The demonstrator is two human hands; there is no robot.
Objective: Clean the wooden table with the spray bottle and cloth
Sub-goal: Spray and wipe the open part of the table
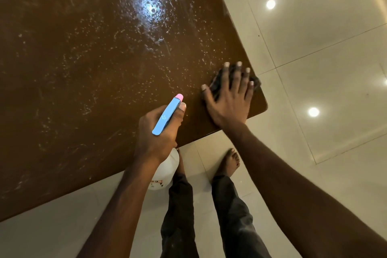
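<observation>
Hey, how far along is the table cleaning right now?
Spraying looks done: droplets speckle most of the wooden table. In hand: the left hand grips the spray bottle, while the right hand presses the cloth flat at the near right corner. Left: wiping almost all of the wet top.

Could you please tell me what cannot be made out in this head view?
Head view only.
Cloth: mostly covered by the right hand.
Spray bottle: body largely behind the left hand; label unreadable.
Wooden table: left end cut off by the frame edge.
</observation>
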